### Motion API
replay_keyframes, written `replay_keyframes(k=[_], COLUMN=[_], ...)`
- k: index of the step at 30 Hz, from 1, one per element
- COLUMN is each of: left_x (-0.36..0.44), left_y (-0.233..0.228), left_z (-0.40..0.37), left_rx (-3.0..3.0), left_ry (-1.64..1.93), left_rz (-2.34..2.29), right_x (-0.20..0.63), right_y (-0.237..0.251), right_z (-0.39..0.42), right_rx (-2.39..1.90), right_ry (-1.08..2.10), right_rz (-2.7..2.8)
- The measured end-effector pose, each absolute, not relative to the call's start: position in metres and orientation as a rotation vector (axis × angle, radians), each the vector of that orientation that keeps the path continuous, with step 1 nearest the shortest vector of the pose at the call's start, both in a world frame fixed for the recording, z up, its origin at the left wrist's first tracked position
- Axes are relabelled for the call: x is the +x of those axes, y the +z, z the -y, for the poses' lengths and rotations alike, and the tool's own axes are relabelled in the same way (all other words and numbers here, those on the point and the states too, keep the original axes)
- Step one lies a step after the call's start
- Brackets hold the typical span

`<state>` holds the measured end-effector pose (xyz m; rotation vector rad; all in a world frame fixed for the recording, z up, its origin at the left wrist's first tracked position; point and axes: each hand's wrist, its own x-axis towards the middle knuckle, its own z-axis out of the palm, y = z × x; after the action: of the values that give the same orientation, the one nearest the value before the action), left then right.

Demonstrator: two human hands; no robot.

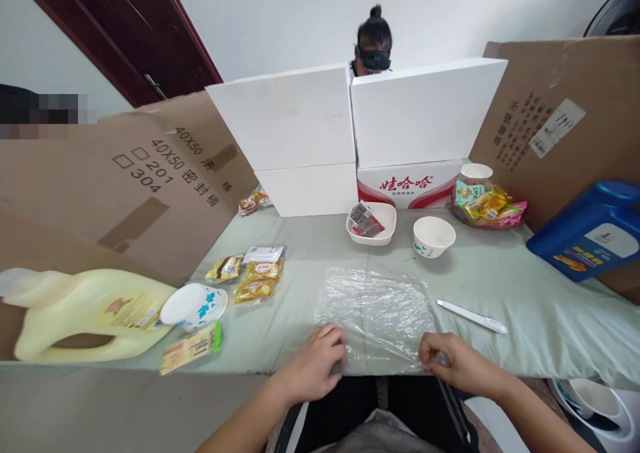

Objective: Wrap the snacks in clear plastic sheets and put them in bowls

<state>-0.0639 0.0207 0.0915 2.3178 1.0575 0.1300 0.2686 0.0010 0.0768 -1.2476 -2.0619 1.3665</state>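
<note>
A clear plastic bag (pixel 377 313) lies spread flat on the pale green cloth in front of me. My left hand (pixel 320 363) is at its near left corner, fingers curled down and closed on the film. At the near right corner, my right hand (pixel 443 356) pinches the bag's edge between thumb and fingers. To the right of the bag rests a white utility knife (pixel 471 316). Beyond the bag stand a white square bowl (pixel 373 238) with small packets (pixel 367 221) in it and a white paper bowl (pixel 434 236) with a blue pattern.
Left are a yellow detergent jug (pixel 95 316), a tipped paper bowl (pixel 195 306), a green-capped packet (pixel 191 348) and snack packs (pixel 259 276). Right are a snack basket (pixel 487 206) and a blue bottle (pixel 590 233). White boards (pixel 310 133) and cardboard (pixel 165 173) wall the table; a person (pixel 375 43) is behind.
</note>
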Motion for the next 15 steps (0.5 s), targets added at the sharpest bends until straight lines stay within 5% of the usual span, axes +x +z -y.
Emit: replay_keyframes(k=[6,15], left_x=[-0.089,-0.080], left_y=[0.095,0.072], left_z=[-0.053,-0.113], left_rx=[1.830,1.905], left_ry=[0.183,0.393], left_rz=[-0.984,-1.619], right_x=[0.271,0.246], right_y=[0.058,0.031], right_z=[-0.017,-0.080], right_rx=[-1.280,-1.799], right_ry=[1.517,0.682], right_rz=[1.633,1.655])
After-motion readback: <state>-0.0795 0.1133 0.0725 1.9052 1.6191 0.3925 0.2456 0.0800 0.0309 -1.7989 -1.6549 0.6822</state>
